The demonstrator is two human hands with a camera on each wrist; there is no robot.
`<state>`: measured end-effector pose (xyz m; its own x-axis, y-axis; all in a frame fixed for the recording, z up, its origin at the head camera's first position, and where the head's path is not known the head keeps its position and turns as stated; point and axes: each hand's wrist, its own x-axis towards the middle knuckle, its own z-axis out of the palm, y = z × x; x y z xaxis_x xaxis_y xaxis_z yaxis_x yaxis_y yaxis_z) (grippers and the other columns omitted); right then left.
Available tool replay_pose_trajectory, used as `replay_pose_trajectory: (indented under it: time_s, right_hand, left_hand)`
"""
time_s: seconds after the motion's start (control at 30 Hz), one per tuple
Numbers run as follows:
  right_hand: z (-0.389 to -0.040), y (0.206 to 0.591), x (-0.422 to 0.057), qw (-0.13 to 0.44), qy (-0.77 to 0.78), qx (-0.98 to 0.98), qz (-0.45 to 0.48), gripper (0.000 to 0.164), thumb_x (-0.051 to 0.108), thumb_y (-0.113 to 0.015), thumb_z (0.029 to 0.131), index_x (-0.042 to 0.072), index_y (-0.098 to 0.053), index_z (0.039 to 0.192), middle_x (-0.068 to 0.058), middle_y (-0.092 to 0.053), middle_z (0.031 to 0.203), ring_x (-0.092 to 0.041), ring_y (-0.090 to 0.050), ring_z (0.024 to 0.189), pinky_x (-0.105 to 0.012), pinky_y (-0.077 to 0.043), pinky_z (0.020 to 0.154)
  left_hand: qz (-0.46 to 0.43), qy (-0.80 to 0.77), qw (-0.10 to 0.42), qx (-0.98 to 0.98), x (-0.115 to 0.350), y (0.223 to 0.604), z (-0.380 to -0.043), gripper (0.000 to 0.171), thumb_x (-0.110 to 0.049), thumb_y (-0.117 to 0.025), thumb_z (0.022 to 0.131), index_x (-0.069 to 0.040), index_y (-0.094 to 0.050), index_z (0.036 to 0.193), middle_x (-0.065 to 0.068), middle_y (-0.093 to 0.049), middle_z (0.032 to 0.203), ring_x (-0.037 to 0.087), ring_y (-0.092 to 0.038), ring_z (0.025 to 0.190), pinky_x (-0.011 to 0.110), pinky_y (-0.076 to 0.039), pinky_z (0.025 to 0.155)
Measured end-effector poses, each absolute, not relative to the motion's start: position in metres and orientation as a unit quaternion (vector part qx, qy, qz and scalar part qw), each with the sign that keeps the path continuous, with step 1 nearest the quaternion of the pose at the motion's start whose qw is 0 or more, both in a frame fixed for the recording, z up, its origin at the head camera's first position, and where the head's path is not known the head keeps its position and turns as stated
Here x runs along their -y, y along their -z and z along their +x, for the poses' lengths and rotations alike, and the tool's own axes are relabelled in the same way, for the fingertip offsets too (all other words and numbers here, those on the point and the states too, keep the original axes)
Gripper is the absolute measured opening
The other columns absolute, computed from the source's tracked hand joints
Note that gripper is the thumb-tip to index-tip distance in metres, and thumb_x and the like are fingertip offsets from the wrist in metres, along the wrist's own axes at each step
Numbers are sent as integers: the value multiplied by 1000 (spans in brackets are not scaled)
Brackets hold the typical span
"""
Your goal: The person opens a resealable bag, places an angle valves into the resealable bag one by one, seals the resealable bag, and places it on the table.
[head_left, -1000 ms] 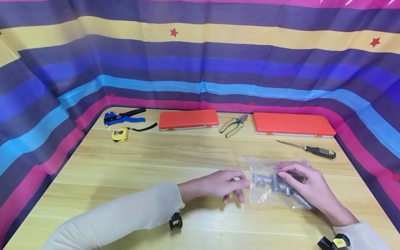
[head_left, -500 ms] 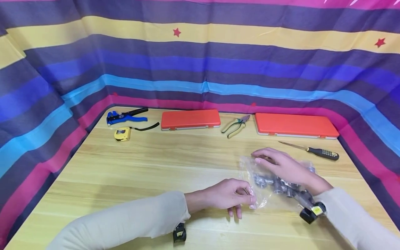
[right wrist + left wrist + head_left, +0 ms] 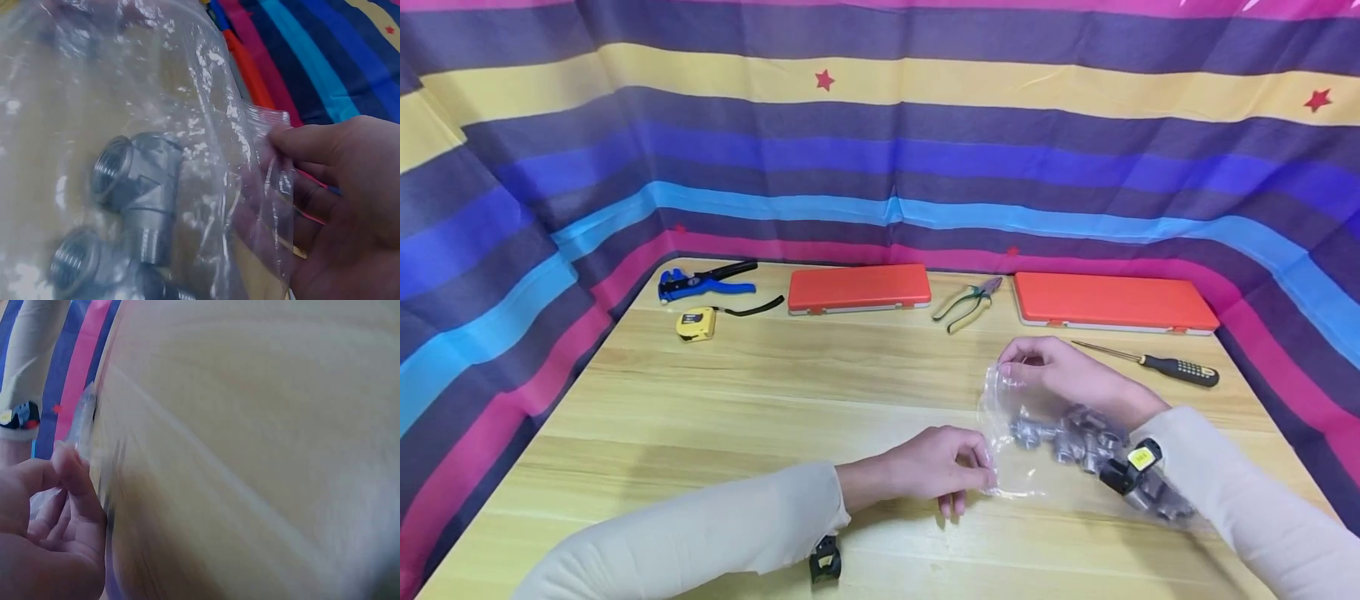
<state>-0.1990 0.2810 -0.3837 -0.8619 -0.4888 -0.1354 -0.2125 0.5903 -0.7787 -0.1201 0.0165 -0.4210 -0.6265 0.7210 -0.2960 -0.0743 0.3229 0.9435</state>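
A clear zip bag (image 3: 1011,479) lies on the right half of the table, holding several grey threaded pipe fittings (image 3: 140,187). My left hand (image 3: 936,467) pinches its near left corner between thumb and fingers. The far left corner is pinched by my right hand (image 3: 1052,367), whose forearm crosses over the bag and hides part of the fittings. In the right wrist view, the thumb of my right hand (image 3: 350,181) presses the bag's zip edge, with the other fingers behind the plastic. Curled fingers of my left hand (image 3: 62,512) show in the left wrist view.
Along the back of the wooden table (image 3: 737,400) lie a blue wire stripper (image 3: 703,283), a yellow tape measure (image 3: 696,323), two red cases (image 3: 859,287), and pliers (image 3: 966,304). A screwdriver (image 3: 1172,367) lies beyond my right forearm. Striped cloth (image 3: 775,158) hangs around the table.
My right hand has moved left from above the fittings to the bag's far left corner and grips it. My left hand has taken hold of the near corner. The bag's mouth edge is lifted.
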Motion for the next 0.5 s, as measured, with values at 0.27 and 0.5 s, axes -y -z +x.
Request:
replay_pose_trajectory:
  time_s: [0.27,0.5]
  right_hand:
    - [-191,363,-295,116,451,-877,-115,28,32,-62,113,9,-67,129,-10,-74,113,-25,-74,103,-41,-58,97]
    - [-170,344,-302,-21,528,-843,-96,24,27,-65,112,6,-68,125,4,-78,101,-15,-79,92,-17,-59,90]
  left_hand:
    - [156,-561,294,-758,3,411,-142,38,-7,-74,103,-16,-58,136,0,-72,106,16,-60,55,28,-57,48]
    - [192,-520,179,-813,29,379,-170,55,-16,-70,108,-25,-51,158,1,-72,112,27,-66,67,37,-59,56]
